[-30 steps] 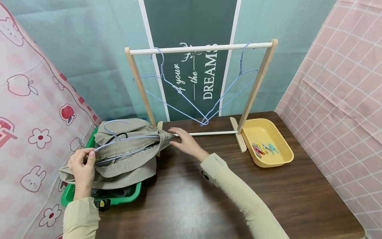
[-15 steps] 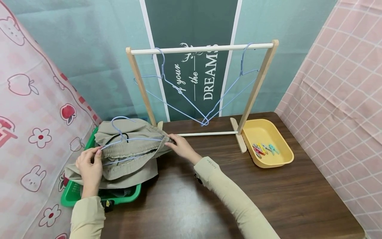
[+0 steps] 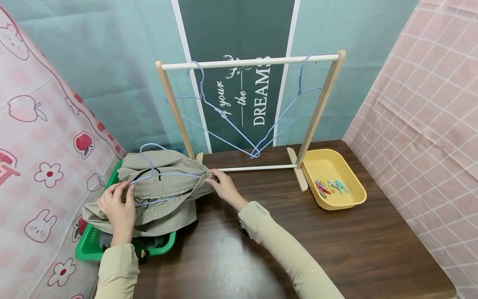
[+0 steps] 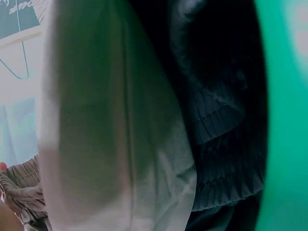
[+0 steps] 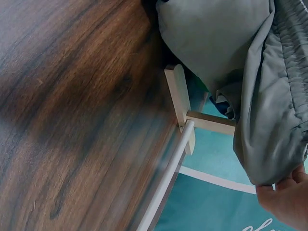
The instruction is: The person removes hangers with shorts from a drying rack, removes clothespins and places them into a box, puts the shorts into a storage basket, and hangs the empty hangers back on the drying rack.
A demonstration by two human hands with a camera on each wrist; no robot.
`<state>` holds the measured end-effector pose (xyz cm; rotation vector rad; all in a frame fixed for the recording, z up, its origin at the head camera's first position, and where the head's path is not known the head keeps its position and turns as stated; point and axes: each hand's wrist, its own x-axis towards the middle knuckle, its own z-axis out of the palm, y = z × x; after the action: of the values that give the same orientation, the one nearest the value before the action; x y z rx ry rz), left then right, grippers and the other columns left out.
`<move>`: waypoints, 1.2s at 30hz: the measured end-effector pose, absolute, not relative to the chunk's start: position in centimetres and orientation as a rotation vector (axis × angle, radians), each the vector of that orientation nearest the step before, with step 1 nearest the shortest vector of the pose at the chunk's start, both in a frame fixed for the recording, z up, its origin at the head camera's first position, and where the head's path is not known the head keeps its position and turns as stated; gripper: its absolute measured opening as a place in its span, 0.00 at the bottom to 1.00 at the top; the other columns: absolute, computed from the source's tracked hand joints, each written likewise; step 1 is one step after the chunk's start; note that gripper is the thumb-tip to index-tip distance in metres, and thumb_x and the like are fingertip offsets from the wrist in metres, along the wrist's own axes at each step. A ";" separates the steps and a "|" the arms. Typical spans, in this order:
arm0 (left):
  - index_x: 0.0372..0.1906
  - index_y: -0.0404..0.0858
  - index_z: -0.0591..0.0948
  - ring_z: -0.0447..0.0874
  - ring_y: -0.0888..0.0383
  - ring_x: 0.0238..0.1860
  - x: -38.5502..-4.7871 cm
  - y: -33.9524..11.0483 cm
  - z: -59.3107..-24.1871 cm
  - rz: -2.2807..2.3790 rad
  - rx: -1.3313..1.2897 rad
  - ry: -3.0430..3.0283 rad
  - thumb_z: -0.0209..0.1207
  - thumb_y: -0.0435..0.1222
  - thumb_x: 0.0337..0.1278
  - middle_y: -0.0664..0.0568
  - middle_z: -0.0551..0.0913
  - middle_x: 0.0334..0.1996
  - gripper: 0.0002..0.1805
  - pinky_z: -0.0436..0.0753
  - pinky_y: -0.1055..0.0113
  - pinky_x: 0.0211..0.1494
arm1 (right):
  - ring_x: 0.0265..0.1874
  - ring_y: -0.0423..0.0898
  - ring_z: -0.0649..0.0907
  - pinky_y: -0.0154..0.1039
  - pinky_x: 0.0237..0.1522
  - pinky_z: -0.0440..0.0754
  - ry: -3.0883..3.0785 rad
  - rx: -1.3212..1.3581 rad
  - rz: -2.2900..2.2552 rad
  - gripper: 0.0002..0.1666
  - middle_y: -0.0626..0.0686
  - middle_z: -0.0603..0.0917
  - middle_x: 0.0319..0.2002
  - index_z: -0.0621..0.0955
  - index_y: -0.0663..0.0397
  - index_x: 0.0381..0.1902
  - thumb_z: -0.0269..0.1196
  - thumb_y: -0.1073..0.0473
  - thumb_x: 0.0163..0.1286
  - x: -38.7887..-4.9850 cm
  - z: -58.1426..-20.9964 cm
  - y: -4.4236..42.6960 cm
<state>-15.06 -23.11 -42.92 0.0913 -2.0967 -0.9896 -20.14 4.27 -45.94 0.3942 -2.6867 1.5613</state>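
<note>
Beige elastic-waist pants (image 3: 164,211) lie over the green basket (image 3: 159,250) at the left. Inside their waistband sits a blue wire hanger (image 3: 153,144), its hook standing above the cloth. My left hand (image 3: 118,205) pinches the left end of the waistband and hanger. At the opposite end, my right hand (image 3: 225,187) pinches the waistband's corner; the right wrist view has its fingers (image 5: 288,185) at the cloth edge. Cloth covers the hanger's right tip. Dark clothing (image 4: 211,115) lies beneath the pants in the left wrist view, where the left hand's grip is hidden.
A wooden rack (image 3: 321,108) with a white top rail (image 3: 242,63) stands behind. Two blue hangers (image 3: 231,120) hang from it. At the right, a yellow tray (image 3: 351,203) holds several coloured clothespins (image 3: 324,187). Brown table (image 3: 239,241) lies in front.
My right hand has moved from just beside the waistband's right end to pinching it. My left hand has shifted right, and the held hanger's hook has moved slightly right and up.
</note>
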 end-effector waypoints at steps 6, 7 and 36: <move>0.38 0.26 0.81 0.65 0.34 0.46 -14.9 -23.2 -42.6 -0.956 0.149 -2.092 0.61 0.33 0.58 0.31 0.75 0.40 0.11 0.53 0.42 0.66 | 0.53 0.54 0.79 0.49 0.55 0.76 -2.658 0.381 1.562 0.15 0.59 0.80 0.52 0.78 0.57 0.51 0.57 0.56 0.70 -20.0 -45.5 4.0; 0.38 0.25 0.82 0.66 0.34 0.46 -14.8 -23.2 -42.6 -0.955 0.153 -2.082 0.61 0.33 0.57 0.31 0.75 0.39 0.11 0.53 0.42 0.66 | 0.52 0.53 0.79 0.49 0.55 0.76 -2.654 0.374 1.561 0.15 0.59 0.80 0.52 0.78 0.57 0.50 0.57 0.56 0.70 -20.0 -45.4 4.0; 0.36 0.25 0.83 0.61 0.92 0.41 -13.4 -25.8 -40.8 -0.923 0.147 -2.085 0.61 0.31 0.59 0.62 0.78 0.35 0.10 0.58 0.88 0.44 | 0.44 0.50 0.85 0.43 0.47 0.84 -2.101 -0.126 2.146 0.11 0.68 0.84 0.47 0.77 0.70 0.47 0.57 0.68 0.69 -20.1 -43.7 3.6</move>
<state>-13.36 -25.82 -40.84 0.1465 -2.0853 -0.9235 -20.06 3.55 -43.69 -0.1256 -2.1013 2.1463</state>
